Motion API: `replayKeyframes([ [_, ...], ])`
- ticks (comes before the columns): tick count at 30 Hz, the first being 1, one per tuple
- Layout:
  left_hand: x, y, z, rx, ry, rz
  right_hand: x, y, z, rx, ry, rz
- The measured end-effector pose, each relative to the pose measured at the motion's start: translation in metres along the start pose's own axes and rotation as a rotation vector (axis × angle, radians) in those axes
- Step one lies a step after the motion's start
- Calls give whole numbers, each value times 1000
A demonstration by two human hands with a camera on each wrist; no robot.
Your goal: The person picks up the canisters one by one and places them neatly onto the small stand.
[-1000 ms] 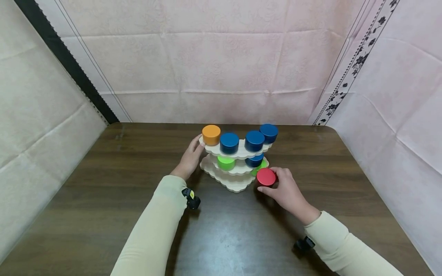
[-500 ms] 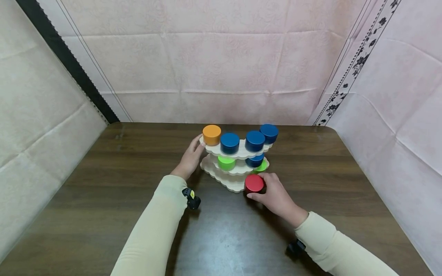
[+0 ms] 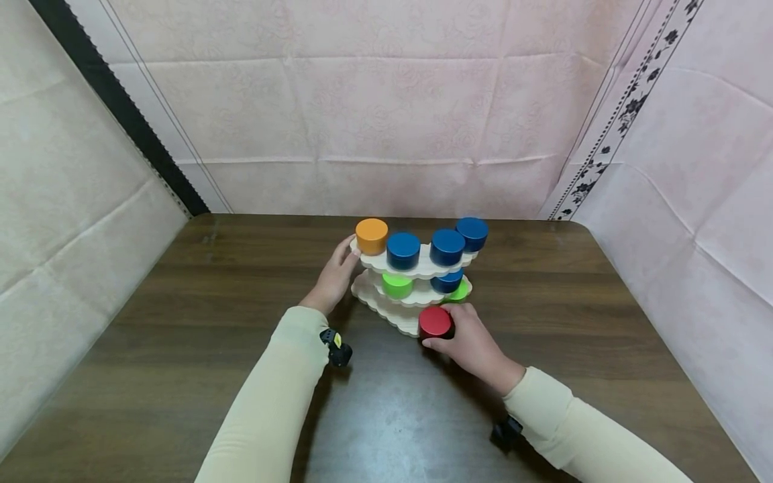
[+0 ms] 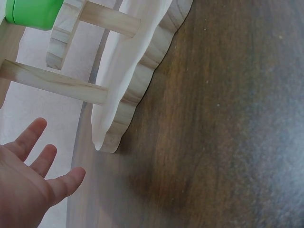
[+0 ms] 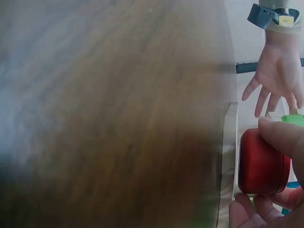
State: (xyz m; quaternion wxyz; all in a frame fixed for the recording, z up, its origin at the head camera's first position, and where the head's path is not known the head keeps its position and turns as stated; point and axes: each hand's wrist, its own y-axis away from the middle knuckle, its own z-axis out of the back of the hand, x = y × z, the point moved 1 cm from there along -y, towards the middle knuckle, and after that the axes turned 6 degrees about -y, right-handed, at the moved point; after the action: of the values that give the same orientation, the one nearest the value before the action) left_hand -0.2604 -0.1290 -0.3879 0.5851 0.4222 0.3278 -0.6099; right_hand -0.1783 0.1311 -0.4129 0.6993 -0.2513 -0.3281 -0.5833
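Observation:
A cream tiered wooden stand with scalloped edges stands near the table's far side. My left hand holds the left edge of its top tier; three fingers spread free in the left wrist view, while the grip itself lies outside that view. My right hand pinches a red round tin between thumb and fingers, at the front corner of the bottom tier. Whether the tin rests on the tier is hidden. On the top tier sit an orange tin and three blue tins.
Lower on the stand are a green tin, another blue tin and a second green tin, partly hidden. Wooden posts join the tiers. Pale cloth hangs behind and beside the brown table.
My right hand has carried the red tin left and slightly toward me, from the stand's right side to its front corner. The left hand has stayed in place.

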Motion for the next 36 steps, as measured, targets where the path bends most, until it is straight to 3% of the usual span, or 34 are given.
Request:
replayKeyframes([
  [19,1,0,-1,-3,31,-4,2,-7,-12,-36,-84,13],
  [36,0,1,-1,-6,17,0,3,-8,-17,-58,-165,-30],
])
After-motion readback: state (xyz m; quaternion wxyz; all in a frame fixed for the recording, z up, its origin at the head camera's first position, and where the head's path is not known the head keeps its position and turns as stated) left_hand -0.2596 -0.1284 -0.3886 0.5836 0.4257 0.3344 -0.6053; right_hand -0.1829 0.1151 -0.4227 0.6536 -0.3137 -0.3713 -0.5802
